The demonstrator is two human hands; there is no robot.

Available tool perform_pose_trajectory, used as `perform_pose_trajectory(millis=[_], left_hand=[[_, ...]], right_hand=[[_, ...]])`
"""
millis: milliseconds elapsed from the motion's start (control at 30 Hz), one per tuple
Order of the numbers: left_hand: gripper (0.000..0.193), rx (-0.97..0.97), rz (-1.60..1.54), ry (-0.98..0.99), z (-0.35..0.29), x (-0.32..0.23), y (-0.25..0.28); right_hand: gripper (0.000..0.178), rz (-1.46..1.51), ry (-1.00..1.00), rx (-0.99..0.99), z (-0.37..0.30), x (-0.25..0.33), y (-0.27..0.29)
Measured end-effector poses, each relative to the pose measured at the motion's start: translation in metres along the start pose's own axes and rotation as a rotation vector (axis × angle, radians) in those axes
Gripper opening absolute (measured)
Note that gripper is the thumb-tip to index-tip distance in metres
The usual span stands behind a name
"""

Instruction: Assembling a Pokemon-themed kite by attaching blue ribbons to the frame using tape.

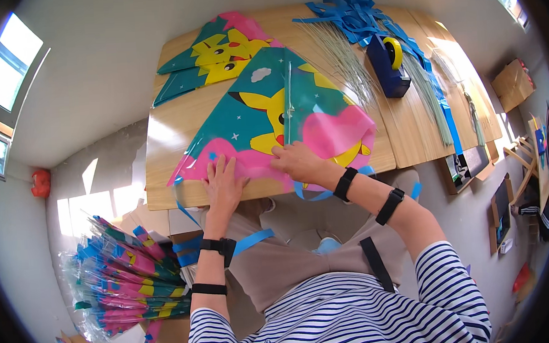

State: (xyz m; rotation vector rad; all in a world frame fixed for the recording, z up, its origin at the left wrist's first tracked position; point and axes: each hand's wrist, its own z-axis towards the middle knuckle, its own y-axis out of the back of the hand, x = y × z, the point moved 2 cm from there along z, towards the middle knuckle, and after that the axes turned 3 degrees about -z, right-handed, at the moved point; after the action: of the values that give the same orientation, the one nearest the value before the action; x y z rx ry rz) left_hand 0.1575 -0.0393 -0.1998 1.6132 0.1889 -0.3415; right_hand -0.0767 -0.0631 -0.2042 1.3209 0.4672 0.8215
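A triangular kite sheet (256, 123), teal and pink with a yellow cartoon figure, lies on the wooden table (162, 137) in front of me. A seam or fold runs down its middle. My left hand (223, 182) rests flat on the pink lower-left part, fingers spread, beside a small blue patch. Near the bottom of the seam, my right hand (300, 162) has its fingers drawn together in a pinch on the sheet. Its fingertips are partly hidden. Blue ribbon tails (317, 196) hang by the table's near edge.
More printed kite sheets (214, 56) lie at the far left. Toward the right are a blue tape dispenser (386, 70), thin pale rods (339, 51) and tangled blue ribbon (350, 17). Plastic-wrapped kites (129, 268) are heaped at lower left. A cardboard box (512, 85) stands at right.
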Motion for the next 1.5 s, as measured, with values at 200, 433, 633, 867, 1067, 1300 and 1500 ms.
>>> perform_pose_trajectory(millis=[200,433,633,867,1067,1300,1500], left_hand=[[0.056,-0.177,-0.007,-0.011,0.038,0.044,0.004],[0.046,-0.236,0.017,0.132,0.085,0.084,0.021],[0.04,-0.343,-0.016,0.184,0.117,0.083,0.025],[0.028,-0.254,-0.041,0.253,0.14,0.096,0.023],[0.025,-0.302,-0.138,0.248,0.149,0.103,0.019],[0.024,-0.518,-0.236,0.167,0.177,0.083,0.072],[0.02,-0.631,0.021,0.086,0.217,0.117,0.131]], right_hand=[[0.021,0.008,-0.185,0.015,0.004,-0.012,0.017],[0.045,1.618,-0.072,-0.062,0.027,0.032,0.199],[0.031,2.111,0.55,-0.08,-0.046,0.058,0.299],[0.034,2.349,0.706,0.078,-0.08,0.059,0.278],[0.039,2.371,0.81,0.08,-0.072,0.061,0.278],[0.045,2.364,0.851,0.082,-0.059,0.064,0.274],[0.051,2.397,0.889,0.064,-0.048,0.063,0.265]])
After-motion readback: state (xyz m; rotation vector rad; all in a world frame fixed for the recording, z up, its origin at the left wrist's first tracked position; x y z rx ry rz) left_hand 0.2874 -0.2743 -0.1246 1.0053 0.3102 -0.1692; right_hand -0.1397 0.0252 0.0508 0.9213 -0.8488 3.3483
